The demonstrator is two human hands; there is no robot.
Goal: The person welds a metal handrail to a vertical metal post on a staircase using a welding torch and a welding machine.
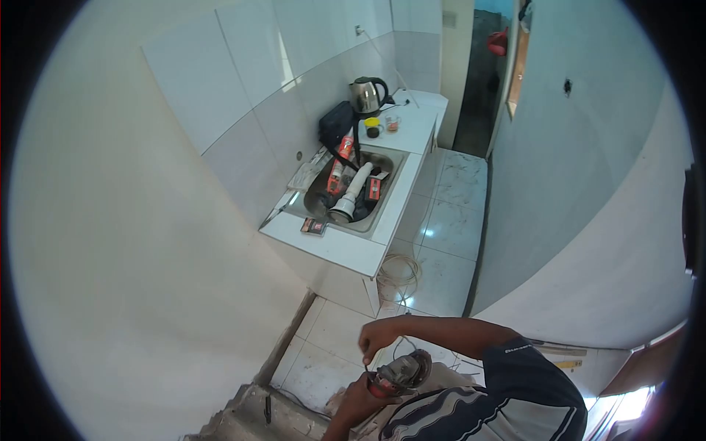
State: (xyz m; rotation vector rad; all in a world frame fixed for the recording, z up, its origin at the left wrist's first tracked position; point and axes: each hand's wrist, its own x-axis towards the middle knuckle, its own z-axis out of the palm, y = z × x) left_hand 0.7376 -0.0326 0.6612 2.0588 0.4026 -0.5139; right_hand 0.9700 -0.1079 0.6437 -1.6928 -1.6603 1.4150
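An angle grinder (pixel 401 373) with a grey metal head, a round guard or disc and a reddish body is held close to my torso. My left hand (pixel 358 403) is wrapped around its body from below. My right hand (pixel 379 338) hangs just above it, fingers pinched together and pointing down at the tool's near end. Something small and dark shows at those fingertips, too small to name. A thin cable (pixel 404 342) loops beside the grinder.
A counter (pixel 346 248) has a sink (pixel 390 165) holding a white pipe (pixel 351 192), an orange tube (pixel 340 163) and boxes. A kettle (pixel 365 95) and black bag (pixel 336 125) stand behind. Coiled cable (pixel 398 272) lies on the tiled floor (pixel 445 253). A concrete step (pixel 254 411) is lower left.
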